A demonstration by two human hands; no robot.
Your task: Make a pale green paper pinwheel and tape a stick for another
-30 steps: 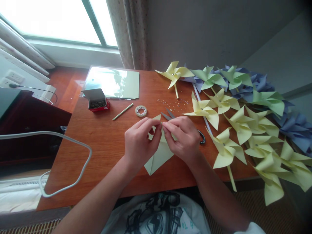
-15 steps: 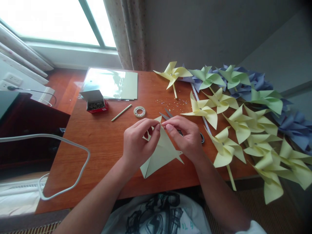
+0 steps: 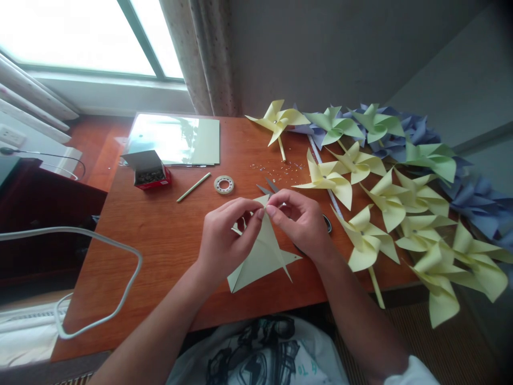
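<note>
Head view: left hand (image 3: 230, 227) and right hand (image 3: 302, 219) brought fingertip to fingertip over a creased, pale green paper sheet (image 3: 256, 256). Seemingly pinched in the left thumb and forefinger, a corner of that sheet – exact contact hidden by the fingers. On the right, thumb and forefinger close together at the same spot; whether gripping paper or something tiny, cannot tell. Sheet located on the brown wooden table (image 3: 160, 235), mostly below the pinch and nearer the body, between both forearms. Long axis running from a lower-left corner up to a narrow tip just past the fingertips, leaning slightly right. Two pointed paper flaps (image 3: 294, 258) on its right side, nearer the right hand: one pointing right with a small hole, one slanting down and right. Just beyond and partly under the right hand, grey-bladed scissors with a black handle (image 3: 328, 223). Farther off, left of the scissors, a pale ring-shaped tape roll (image 3: 223, 185) and a thin green paper stick (image 3: 193, 187).

Compared with half a second earlier: right thumb closer to the left fingertips, flaps more widely spread and lower – whole view also shifted slightly.
</note>
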